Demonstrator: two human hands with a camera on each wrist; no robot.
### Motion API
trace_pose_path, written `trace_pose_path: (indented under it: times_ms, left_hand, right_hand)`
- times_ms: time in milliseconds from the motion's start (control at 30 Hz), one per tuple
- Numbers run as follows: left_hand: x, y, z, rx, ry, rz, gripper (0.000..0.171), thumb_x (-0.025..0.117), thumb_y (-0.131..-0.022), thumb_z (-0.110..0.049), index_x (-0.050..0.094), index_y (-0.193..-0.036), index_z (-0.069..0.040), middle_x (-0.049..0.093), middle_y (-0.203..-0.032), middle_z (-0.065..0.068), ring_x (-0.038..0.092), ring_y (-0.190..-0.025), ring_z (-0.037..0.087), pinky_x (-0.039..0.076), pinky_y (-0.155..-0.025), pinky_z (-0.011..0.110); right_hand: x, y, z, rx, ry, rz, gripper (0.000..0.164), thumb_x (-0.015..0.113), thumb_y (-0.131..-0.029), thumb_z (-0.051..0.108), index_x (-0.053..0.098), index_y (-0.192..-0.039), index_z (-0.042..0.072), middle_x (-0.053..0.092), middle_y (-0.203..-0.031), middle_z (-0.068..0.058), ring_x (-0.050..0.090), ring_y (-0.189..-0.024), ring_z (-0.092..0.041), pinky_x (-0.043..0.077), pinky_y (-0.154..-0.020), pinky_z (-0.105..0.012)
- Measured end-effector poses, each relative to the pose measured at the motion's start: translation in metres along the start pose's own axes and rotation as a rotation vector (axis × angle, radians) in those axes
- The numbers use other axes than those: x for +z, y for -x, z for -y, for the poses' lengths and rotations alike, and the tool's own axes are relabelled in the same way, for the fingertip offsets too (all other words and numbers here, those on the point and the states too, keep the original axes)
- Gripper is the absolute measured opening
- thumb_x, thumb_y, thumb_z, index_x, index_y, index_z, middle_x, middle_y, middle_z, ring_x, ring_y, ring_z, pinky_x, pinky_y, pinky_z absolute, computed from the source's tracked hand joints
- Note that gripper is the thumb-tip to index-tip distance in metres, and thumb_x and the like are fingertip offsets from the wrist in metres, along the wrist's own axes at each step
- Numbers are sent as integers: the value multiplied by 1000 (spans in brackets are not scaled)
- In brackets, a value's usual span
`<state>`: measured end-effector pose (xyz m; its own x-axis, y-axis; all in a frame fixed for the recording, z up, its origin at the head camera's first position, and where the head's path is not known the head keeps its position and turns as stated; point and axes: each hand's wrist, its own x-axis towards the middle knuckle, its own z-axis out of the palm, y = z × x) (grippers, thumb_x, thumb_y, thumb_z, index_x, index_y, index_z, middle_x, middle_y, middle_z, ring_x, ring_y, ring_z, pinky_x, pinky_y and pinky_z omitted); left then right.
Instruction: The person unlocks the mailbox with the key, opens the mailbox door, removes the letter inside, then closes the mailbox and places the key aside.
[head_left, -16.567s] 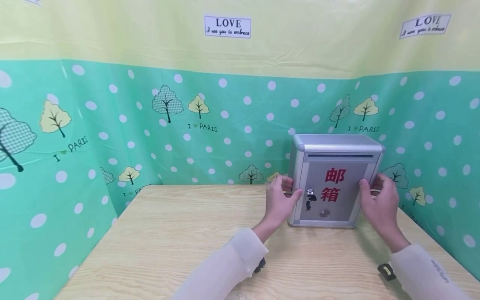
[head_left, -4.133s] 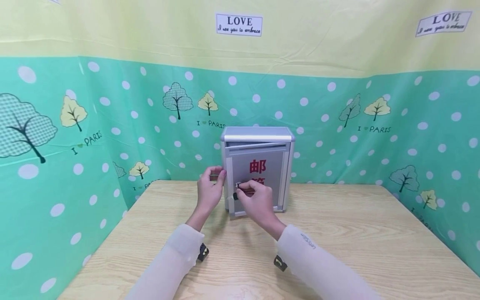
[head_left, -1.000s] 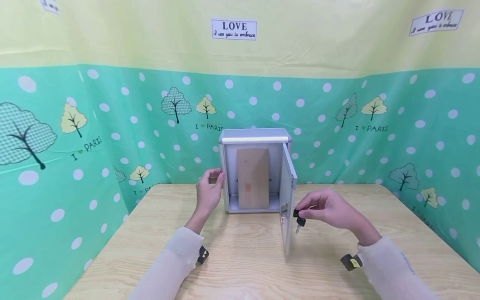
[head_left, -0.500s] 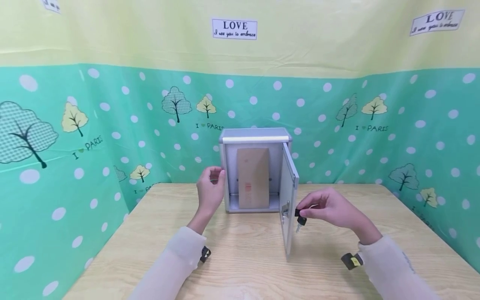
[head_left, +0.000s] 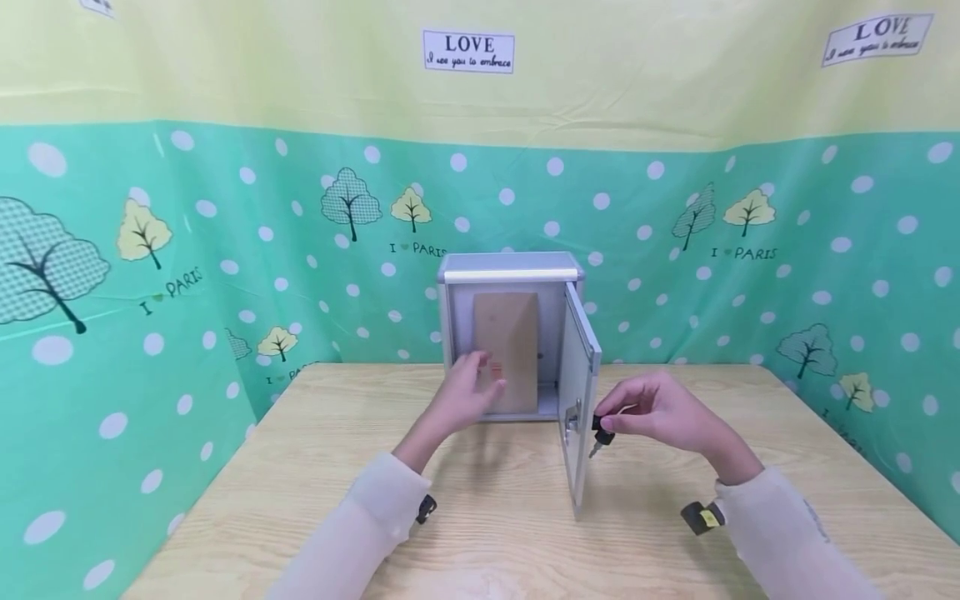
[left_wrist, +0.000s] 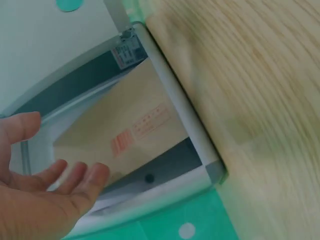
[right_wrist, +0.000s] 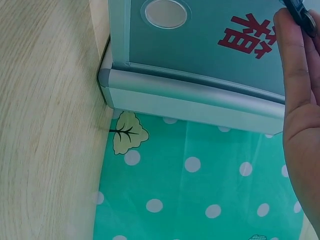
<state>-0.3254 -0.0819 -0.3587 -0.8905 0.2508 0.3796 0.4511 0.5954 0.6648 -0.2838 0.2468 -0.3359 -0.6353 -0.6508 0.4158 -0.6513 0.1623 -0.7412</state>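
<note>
A grey metal mailbox (head_left: 510, 263) stands on the table, its door (head_left: 576, 375) swung out to the right. Inside leans a brown paper envelope (head_left: 517, 342) with a red print near its lower end. My left hand (head_left: 459, 397) is at the opening in front of the envelope; in the left wrist view its fingers are spread around nothing, beside the envelope (left_wrist: 125, 115). My right hand (head_left: 663, 417) pinches a black-headed key (head_left: 602, 435) at the outer face of the door. In the right wrist view the red characters (right_wrist: 245, 37) show on that door.
The mailbox rests toward the back of a wooden table (head_left: 510, 517). Behind it hangs a green and yellow curtain (head_left: 630, 200) with dots and trees. A latch (head_left: 573, 415) sits on the door's inner side, and the door juts out toward me between my hands.
Earlier the mailbox stood farther right with its door closed; it moved left and the door opened. My left hand has just left the mailbox's left side for the envelope. My right hand keeps the key.
</note>
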Motion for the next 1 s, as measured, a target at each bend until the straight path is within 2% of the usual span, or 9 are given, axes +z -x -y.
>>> trace_pose_path:
  times_ms: [133,267,367,500,633,733,833,1000]
  left_hand:
    - [9,-6,0,-78,2,48,73,67,-99,-30,33,-153,5,43,-148,29,47,-135,43,40,-114,53]
    - [19,-16,-2,-141,23,21,82,69,-97,-29,24,-157,3,36,-150,33,44,-136,46,40,-114,56]
    - [26,-23,-4,-190,59,-39,88,72,-95,-27,18,-160,0,34,-150,33,38,-138,50,37,-115,59]
    - [36,-32,-6,-234,69,-158,96,74,-91,-22,12,-161,-3,29,-152,32,32,-139,53,33,-117,60]
    - [43,-38,-7,-281,63,-263,96,73,-90,-20,12,-161,-2,25,-155,33,29,-140,55,30,-119,59]
    - [46,-43,-8,-330,93,-307,94,71,-90,-21,12,-162,-4,24,-157,32,27,-143,53,25,-121,59]
    - [48,-50,-7,-362,141,-347,91,70,-91,-22,15,-161,-4,27,-157,31,29,-144,50,25,-121,58]
    - [51,-59,-2,-377,278,-415,75,68,-93,-19,29,-155,1,41,-149,30,41,-139,43,34,-119,52]
  right_hand:
    - [0,0,0,-26,-21,9,16,72,-90,-6,76,-102,4,77,-94,-9,74,-81,-19,63,-69,-38]
    - [-1,0,-1,-53,-25,10,17,72,-90,-8,76,-102,3,76,-94,-10,73,-80,-18,63,-68,-35]
    - [-2,1,-1,-57,-9,4,18,72,-90,-8,76,-102,4,76,-94,-9,73,-78,-17,62,-66,-33]
    - [-2,1,-1,-52,2,2,18,72,-90,-7,76,-102,5,76,-93,-9,73,-77,-18,62,-65,-34]
    - [-2,1,-1,-51,0,8,18,72,-90,-8,76,-102,4,76,-94,-9,73,-77,-19,62,-65,-35]
    - [-2,1,-2,-48,-7,7,17,72,-90,-8,76,-102,4,76,-93,-10,73,-78,-19,62,-66,-34]
    - [-2,0,-2,-42,-8,3,17,73,-89,-8,76,-101,4,76,-93,-10,73,-78,-18,62,-66,-34]
    - [-2,-1,-1,-48,11,3,17,73,-89,-7,76,-101,5,76,-93,-10,73,-77,-18,62,-65,-33]
